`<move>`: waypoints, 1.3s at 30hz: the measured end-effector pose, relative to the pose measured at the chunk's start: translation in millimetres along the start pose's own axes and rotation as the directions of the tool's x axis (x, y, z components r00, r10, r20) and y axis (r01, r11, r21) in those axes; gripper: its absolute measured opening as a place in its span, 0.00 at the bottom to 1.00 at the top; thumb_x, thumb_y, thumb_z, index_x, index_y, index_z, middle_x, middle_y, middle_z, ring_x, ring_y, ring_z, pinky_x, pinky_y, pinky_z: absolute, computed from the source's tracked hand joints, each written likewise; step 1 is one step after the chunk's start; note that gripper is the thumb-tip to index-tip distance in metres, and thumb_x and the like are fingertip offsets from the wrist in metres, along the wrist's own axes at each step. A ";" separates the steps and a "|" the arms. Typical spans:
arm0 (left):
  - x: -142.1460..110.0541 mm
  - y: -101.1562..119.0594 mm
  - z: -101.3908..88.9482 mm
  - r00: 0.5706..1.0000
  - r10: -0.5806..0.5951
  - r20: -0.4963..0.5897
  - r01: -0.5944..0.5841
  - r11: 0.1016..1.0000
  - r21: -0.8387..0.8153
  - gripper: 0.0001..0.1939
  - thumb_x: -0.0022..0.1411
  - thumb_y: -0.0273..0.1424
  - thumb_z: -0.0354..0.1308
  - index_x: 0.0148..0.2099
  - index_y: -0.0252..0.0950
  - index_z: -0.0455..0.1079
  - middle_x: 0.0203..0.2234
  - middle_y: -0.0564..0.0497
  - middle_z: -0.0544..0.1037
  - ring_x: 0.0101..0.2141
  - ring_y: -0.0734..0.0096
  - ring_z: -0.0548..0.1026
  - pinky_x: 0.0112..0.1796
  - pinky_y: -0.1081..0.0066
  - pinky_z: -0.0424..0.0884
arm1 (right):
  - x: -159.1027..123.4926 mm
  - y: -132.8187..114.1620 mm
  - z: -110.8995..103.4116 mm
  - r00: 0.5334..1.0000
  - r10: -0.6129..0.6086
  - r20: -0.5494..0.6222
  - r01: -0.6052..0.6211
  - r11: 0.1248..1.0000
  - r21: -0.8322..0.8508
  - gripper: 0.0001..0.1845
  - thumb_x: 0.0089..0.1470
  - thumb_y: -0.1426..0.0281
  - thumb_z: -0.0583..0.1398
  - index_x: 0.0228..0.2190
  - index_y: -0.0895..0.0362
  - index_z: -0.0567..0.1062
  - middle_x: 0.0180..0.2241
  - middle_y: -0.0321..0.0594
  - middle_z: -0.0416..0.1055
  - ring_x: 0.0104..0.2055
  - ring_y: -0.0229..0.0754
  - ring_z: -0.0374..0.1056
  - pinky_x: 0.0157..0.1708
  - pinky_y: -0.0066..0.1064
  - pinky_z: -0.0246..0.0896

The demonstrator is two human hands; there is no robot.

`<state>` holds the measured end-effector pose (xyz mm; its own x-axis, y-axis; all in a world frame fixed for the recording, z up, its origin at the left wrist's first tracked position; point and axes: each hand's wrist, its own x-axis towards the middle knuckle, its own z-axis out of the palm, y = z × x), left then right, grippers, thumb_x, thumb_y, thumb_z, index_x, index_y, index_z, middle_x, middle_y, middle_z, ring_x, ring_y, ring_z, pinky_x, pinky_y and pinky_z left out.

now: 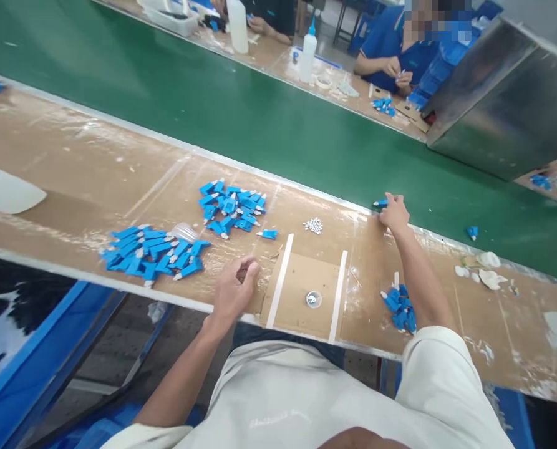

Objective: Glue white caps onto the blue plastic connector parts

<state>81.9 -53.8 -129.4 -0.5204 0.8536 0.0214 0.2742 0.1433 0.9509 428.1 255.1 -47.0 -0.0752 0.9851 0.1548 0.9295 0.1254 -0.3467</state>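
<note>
My right hand (pixel 393 213) reaches far forward to the edge of the green belt (pixel 259 118), its fingers closed on a small blue plastic part (pixel 380 203). My left hand (pixel 234 288) rests on the brown bench near its front edge, fingers loosely curled; nothing shows in them. Two heaps of blue plastic parts lie left of it, one near the front (pixel 154 252) and one farther back (pixel 231 209). A small cluster of white bits (pixel 314 225) lies between my hands. A third, small blue heap (pixel 400 308) sits beside my right forearm.
A cardboard square with two white strips (pixel 309 290) holds a small round metal cap (pixel 313 299). A lone blue part (pixel 472 232) lies on the belt. A metal box (pixel 498 106) stands at right. Across the belt, other people work among white bottles (pixel 307 57).
</note>
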 end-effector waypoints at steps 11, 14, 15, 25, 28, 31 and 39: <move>70.4 28.4 35.6 0.913 0.195 0.358 -0.296 0.921 0.252 0.21 0.70 0.36 0.55 0.59 0.32 0.74 0.58 0.36 0.78 0.60 0.51 0.76 0.62 0.52 0.70 | 29.0 -2.7 10.1 0.997 -0.013 -0.073 0.019 0.996 0.092 0.06 0.56 0.74 0.63 0.27 0.56 0.75 0.38 0.46 0.63 0.43 0.49 0.62 0.43 0.43 0.60; 73.5 26.2 40.4 0.949 0.173 0.264 -0.245 0.931 0.271 0.25 0.68 0.35 0.58 0.63 0.29 0.70 0.65 0.31 0.72 0.66 0.46 0.69 0.66 0.47 0.64 | 14.1 -4.4 -1.6 0.992 -0.006 -0.126 0.023 0.991 0.134 0.03 0.56 0.74 0.63 0.32 0.56 0.78 0.42 0.48 0.65 0.42 0.47 0.63 0.44 0.43 0.60; 70.4 26.2 39.9 0.951 0.176 0.253 -0.240 0.938 0.251 0.24 0.68 0.35 0.58 0.62 0.29 0.71 0.64 0.31 0.72 0.66 0.46 0.69 0.66 0.47 0.64 | 6.6 -5.5 -5.9 0.991 -0.011 -0.137 0.032 0.988 0.154 0.03 0.55 0.75 0.63 0.33 0.56 0.79 0.42 0.48 0.66 0.41 0.46 0.64 0.44 0.42 0.61; -23.7 74.0 51.7 0.841 0.201 0.502 0.090 0.863 -0.497 0.28 0.69 0.48 0.62 0.60 0.33 0.73 0.55 0.35 0.80 0.52 0.56 0.81 0.53 0.60 0.78 | -198.2 -85.5 -21.6 0.944 -0.331 0.006 0.259 0.750 0.608 0.13 0.61 0.58 0.65 0.43 0.51 0.82 0.38 0.42 0.75 0.38 0.45 0.75 0.37 0.38 0.76; -38.9 83.8 65.0 0.831 0.171 0.529 0.236 0.752 -0.615 0.32 0.66 0.51 0.64 0.61 0.33 0.72 0.56 0.35 0.80 0.55 0.54 0.80 0.56 0.59 0.76 | -242.1 -115.9 -11.8 0.911 -0.382 -0.156 0.408 0.782 0.471 0.10 0.62 0.63 0.65 0.45 0.50 0.81 0.39 0.44 0.73 0.40 0.47 0.74 0.36 0.39 0.78; -44.1 82.2 70.5 0.851 0.134 0.509 0.280 0.704 -0.653 0.30 0.63 0.52 0.67 0.56 0.33 0.75 0.52 0.38 0.83 0.53 0.54 0.82 0.56 0.60 0.75 | -257.7 -129.2 -0.9 0.878 -0.397 -0.267 0.474 0.797 0.375 0.10 0.61 0.68 0.66 0.45 0.50 0.81 0.39 0.44 0.72 0.37 0.45 0.73 0.35 0.39 0.79; -36.6 59.0 55.7 0.813 -0.009 0.582 0.473 0.595 -0.650 0.31 0.57 0.52 0.71 0.52 0.33 0.79 0.44 0.40 0.85 0.44 0.53 0.84 0.39 0.65 0.79 | -270.7 -116.3 4.4 0.970 -0.238 -0.038 0.193 0.672 0.715 0.23 0.56 0.60 0.71 0.51 0.48 0.76 0.46 0.42 0.71 0.37 0.41 0.76 0.39 0.38 0.81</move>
<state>162.1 -48.6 -91.2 0.0455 0.9842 -0.1714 -0.6082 0.1633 0.7768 338.8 -25.6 -52.6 -0.2808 0.9217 0.2676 0.3522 0.3584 -0.8646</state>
